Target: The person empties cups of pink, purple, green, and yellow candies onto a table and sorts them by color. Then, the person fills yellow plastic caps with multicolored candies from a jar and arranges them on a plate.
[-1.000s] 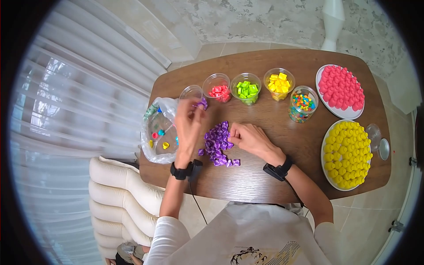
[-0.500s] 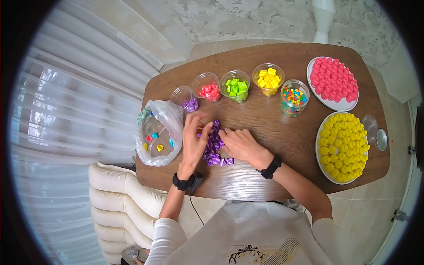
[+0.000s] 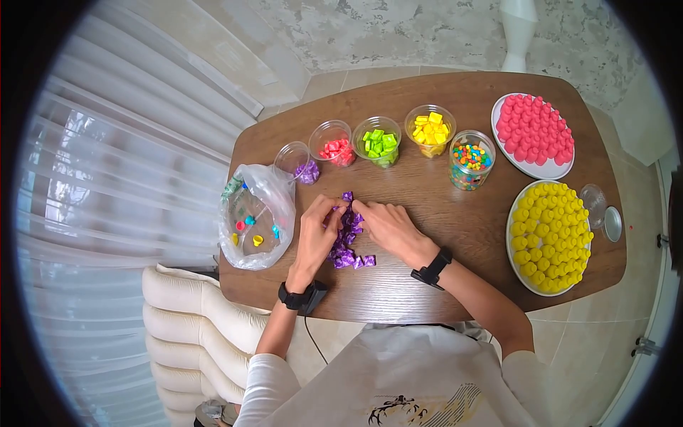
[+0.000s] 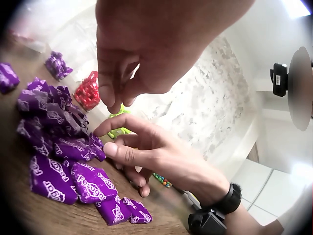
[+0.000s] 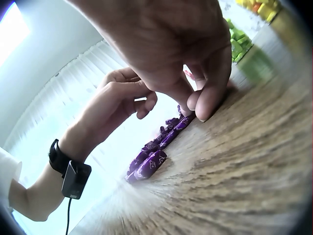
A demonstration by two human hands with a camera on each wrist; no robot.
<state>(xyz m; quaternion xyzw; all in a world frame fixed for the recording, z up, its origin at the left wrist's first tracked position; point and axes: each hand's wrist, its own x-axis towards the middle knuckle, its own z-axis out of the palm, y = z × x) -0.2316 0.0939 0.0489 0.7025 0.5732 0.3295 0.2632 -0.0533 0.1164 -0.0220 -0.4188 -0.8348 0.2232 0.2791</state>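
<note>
Purple candies (image 3: 347, 238), their white wrapper lettering too unclear to read, lie heaped on the counter (image 3: 420, 299). The right grip (image 3: 391, 228) pinches 1 candy; the left grip (image 3: 316, 229), loosely curled nearby, shows nothing held.

Wrapped-sweet pile (image 3: 346, 259): on table (image 3: 420, 297), centre of frame, between left hand (image 3: 316, 235) and right hand (image 3: 393, 231). Plastic bag (image 3: 282, 201): left of pile. Four sweet cups (image 3: 286, 160): row behind pile. Jar (image 3: 464, 178): right of cups. Plates (image 3: 542, 170): right side, one behind other.
</note>
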